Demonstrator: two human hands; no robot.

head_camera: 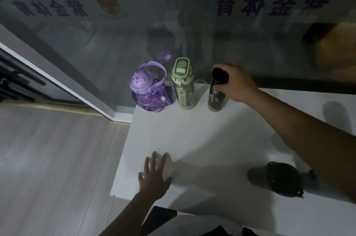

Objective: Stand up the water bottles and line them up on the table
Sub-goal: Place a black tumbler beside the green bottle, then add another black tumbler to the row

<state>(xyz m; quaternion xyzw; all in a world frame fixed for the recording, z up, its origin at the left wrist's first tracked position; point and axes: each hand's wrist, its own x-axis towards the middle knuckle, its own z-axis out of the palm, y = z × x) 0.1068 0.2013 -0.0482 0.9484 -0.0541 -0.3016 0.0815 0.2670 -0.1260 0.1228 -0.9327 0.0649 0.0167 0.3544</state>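
Observation:
Three bottles stand upright in a row at the far edge of the white table: a purple cat-lid bottle on the left, a green bottle in the middle, a black bottle on the right. My right hand grips the black bottle around its cap. My left hand lies flat with fingers spread on the table near its front left edge, holding nothing. A dark bottle lies near the front right, just under my right forearm.
A glass wall with printed banners rises right behind the bottle row. The table's left edge drops to a pale wooden floor. A white door frame runs diagonally at left.

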